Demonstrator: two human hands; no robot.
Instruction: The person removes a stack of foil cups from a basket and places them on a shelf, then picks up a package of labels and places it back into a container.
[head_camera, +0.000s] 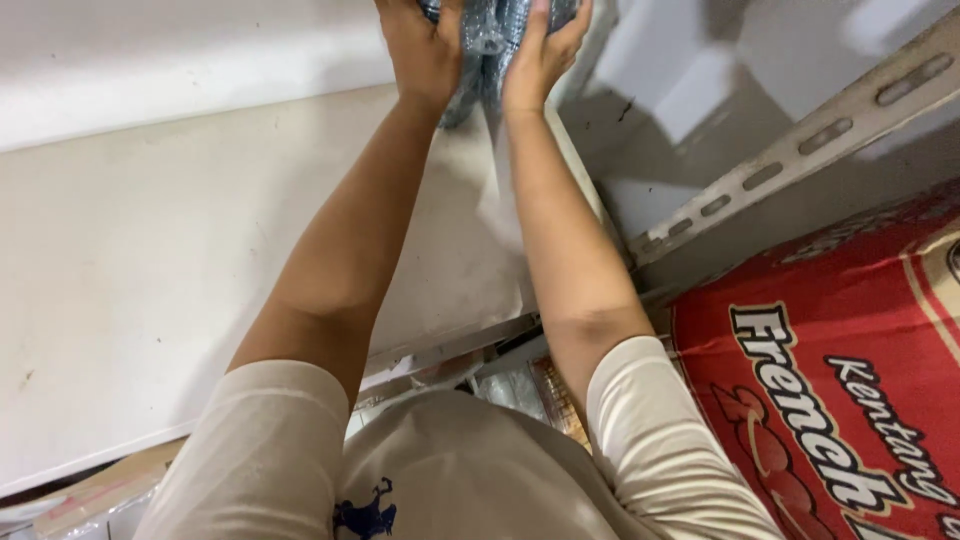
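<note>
Both hands (480, 50) clasp a plastic-wrapped bundle (495, 25) beside a slotted rail (790, 165).

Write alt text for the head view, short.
Both hands, left hand and right hand, reach up and grip a clear plastic-wrapped bundle at the top edge of the picture, arms stretched over a white panel. A red printed carton and a slotted metal shelf rail sit at right.

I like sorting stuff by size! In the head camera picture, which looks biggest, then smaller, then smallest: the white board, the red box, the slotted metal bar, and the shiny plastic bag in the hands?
1. White board
2. Red box, partly cut off
3. Slotted metal bar
4. Plastic bag, mostly out of frame, so its rank is unsure
</note>
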